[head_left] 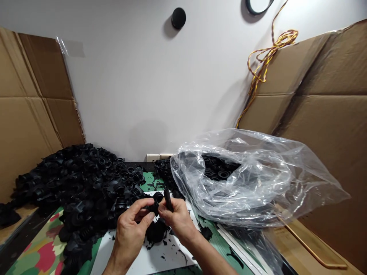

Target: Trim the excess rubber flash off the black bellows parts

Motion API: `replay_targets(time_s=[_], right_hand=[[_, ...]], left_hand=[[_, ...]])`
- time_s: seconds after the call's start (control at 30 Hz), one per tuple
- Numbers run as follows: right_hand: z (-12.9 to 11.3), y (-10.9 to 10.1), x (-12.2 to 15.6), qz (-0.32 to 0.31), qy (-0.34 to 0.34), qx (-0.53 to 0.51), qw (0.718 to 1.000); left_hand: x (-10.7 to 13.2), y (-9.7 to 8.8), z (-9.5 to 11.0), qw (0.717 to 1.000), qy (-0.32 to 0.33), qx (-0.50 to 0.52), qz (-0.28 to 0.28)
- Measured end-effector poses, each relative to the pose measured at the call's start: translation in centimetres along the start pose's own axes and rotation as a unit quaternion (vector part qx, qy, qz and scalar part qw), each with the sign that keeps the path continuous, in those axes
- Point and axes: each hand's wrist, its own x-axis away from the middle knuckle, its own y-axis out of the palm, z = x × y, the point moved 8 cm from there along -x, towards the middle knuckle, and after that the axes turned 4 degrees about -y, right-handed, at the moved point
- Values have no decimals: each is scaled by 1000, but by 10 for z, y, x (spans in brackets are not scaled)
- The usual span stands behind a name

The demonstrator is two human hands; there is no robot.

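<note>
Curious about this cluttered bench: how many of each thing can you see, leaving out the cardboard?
Hands (left, right): 2
Slim black tool: 1
Clear plastic bag: 1
Yellow-brown wire bundle: 1
Black wall disc: 1
Total: 6
Black pieces: too many to count, so not included.

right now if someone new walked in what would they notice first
The big heap of black ribbed rubber parts on the left stands out first, then the clear plastic bag on the right with more inside. At the centre, the left hand and right hand hold a black part between them.
</note>
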Motion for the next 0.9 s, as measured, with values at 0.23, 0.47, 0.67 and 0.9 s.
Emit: replay_targets(time_s=[0.23,0.47,0.67,0.9], right_hand=[[-3,-4,-2,12,-8,3,1000],[13,-3,-2,5,56,-52,997],[19,-6,-4,-1,81,-65,995],[20,-9,-7,6,58,-31,998]], left_hand=[[0,-1,21,990,122,-70,-1],[-3,2,20,976,156,-149,-15],[10,14,35,926,270,-263,-23],[28,31,62,825,413,-387,3]])
